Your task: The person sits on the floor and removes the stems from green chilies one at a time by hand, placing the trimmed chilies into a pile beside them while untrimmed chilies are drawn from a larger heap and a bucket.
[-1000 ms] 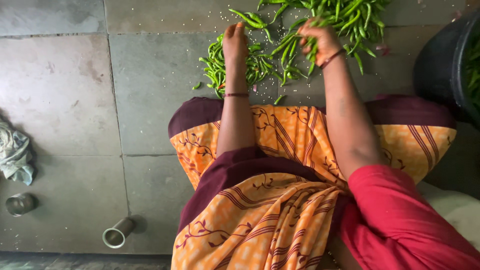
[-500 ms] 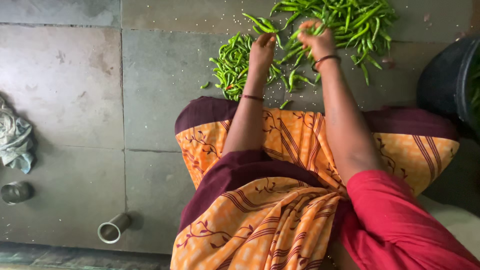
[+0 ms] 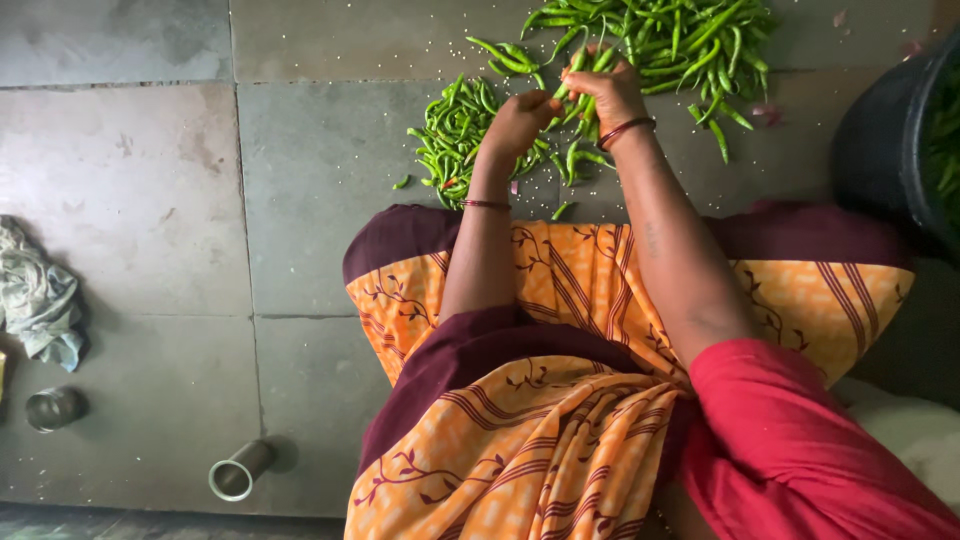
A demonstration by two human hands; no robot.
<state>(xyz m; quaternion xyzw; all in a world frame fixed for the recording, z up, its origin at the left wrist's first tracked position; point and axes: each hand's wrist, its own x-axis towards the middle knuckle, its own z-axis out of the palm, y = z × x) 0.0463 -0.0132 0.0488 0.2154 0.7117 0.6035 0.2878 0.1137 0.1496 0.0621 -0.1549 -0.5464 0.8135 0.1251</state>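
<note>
Green chillies lie on the grey stone floor in two heaps: a small pile (image 3: 455, 140) on the left and a larger pile (image 3: 680, 40) at the top right. My left hand (image 3: 520, 120) is closed, its fingertips pinching a chilli at the right edge of the small pile. My right hand (image 3: 605, 90) is curled over several chillies between the two heaps, a bangle on its wrist. Both hands nearly touch each other. My orange and maroon draped cloth (image 3: 560, 380) covers my knees below them.
A black tub (image 3: 895, 150) with green chillies inside stands at the right edge. A crumpled cloth (image 3: 40, 300) lies at the left, with a small steel cup (image 3: 55, 408) below it. A steel tumbler (image 3: 238, 472) lies on its side near the bottom.
My left hand has moved right, from the small pile toward my right hand. The camera view has shifted, so the chillies sit further right and lower in the picture.
</note>
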